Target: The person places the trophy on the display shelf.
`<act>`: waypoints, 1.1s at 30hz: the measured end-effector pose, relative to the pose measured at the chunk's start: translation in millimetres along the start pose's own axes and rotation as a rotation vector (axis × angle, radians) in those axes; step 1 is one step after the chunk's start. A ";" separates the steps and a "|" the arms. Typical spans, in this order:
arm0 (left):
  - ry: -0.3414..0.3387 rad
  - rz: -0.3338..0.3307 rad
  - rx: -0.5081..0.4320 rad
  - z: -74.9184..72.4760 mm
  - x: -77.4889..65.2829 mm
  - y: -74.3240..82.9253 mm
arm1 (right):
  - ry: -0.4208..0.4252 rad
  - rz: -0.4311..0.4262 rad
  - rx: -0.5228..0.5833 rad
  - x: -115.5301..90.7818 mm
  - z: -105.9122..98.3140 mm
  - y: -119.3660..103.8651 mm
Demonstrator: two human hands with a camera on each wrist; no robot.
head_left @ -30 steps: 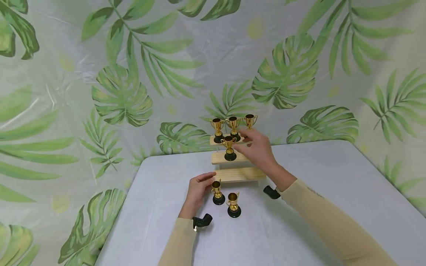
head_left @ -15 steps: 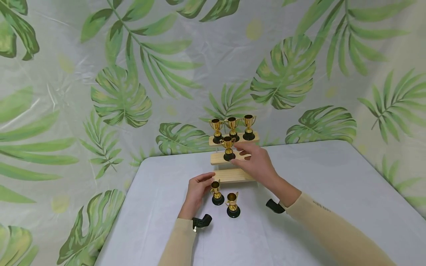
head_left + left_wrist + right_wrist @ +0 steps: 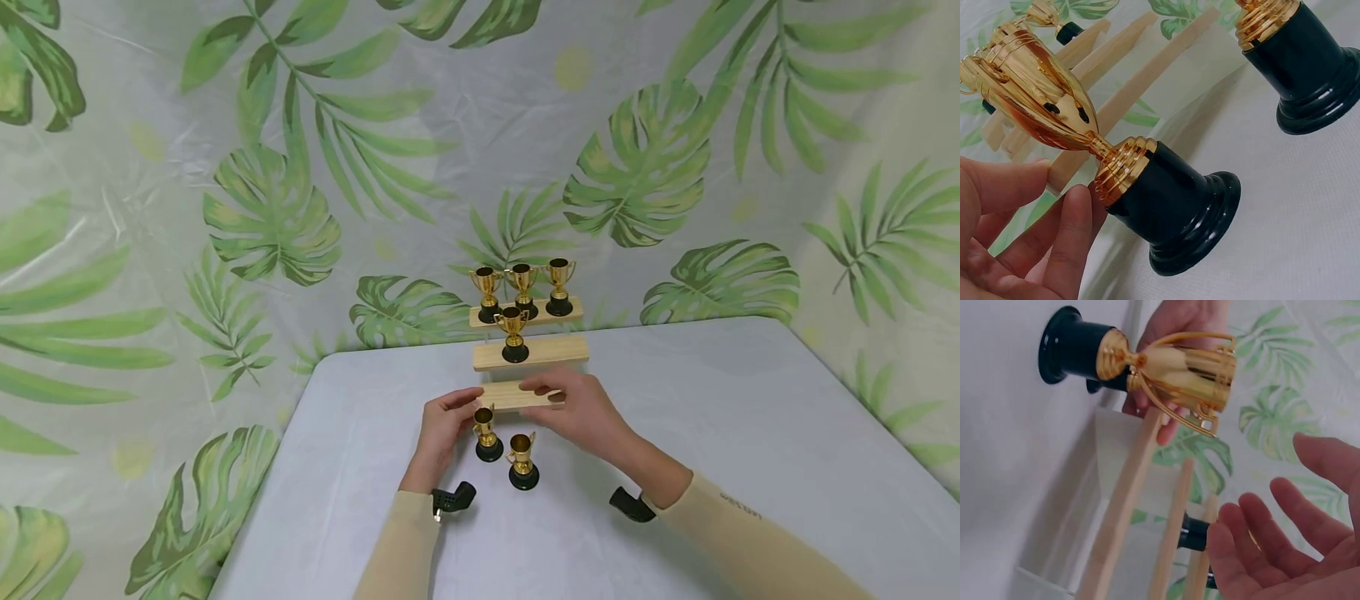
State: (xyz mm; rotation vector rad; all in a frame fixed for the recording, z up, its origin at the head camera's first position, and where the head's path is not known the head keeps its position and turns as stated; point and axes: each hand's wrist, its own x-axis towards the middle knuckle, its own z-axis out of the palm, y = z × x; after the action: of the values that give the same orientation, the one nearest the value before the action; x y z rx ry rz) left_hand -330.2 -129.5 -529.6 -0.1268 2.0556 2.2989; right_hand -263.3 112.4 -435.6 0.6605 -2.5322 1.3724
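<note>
A three-step wooden display stand (image 3: 551,352) on clear supports carries small gold trophy cups. Three stand in a row on the top step, the middle trophy cup (image 3: 522,283) among them. Another trophy cup (image 3: 513,329) is on the left part of the middle step. My left hand (image 3: 437,435) pinches the left end of the lowest step (image 3: 1063,175) between thumb and fingers. Two more trophy cups, a left one (image 3: 485,427) beside that hand and a right one (image 3: 521,458), stand upright on the table. My right hand (image 3: 581,417) hovers in front of the lowest step, fingers relaxed, holding nothing.
The white-covered table (image 3: 360,475) spreads around the stand. A leaf-patterned sheet (image 3: 420,167) hangs right behind it. Each wrist wears a small black camera, the left wrist camera (image 3: 454,497) hanging near the loose cups.
My right hand has let go of the rightmost cup on the top step and come down toward me, past the middle step to the lowest one. The left hand has stayed put.
</note>
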 end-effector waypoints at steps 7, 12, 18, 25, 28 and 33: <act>0.001 0.004 0.017 -1.4 1.6 -0.7 | -0.090 -0.017 0.031 -13.4 11.4 11.8; 0.003 0.004 0.025 -0.7 0.9 -0.6 | -0.158 -0.015 0.046 -20.7 17.8 17.6; 0.005 -0.001 0.026 -0.2 0.4 -0.3 | -0.198 -0.033 0.061 -23.3 24.3 23.2; 0.011 -0.019 0.029 0.6 -0.2 -0.4 | -0.196 -0.060 0.055 -24.3 28.6 27.4; 0.013 -0.010 0.030 0.9 -0.5 -0.9 | -0.191 -0.068 0.057 -24.7 29.7 27.5; 0.016 0.003 0.029 0.8 -0.9 -0.4 | -0.179 -0.069 0.032 -25.2 31.1 26.4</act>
State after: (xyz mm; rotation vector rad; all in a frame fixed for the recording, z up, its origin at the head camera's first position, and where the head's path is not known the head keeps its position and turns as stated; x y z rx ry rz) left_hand -329.3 -128.7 -529.8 -0.1411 2.0967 2.2759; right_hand -251.9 106.4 -481.9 0.9063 -2.5991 1.3911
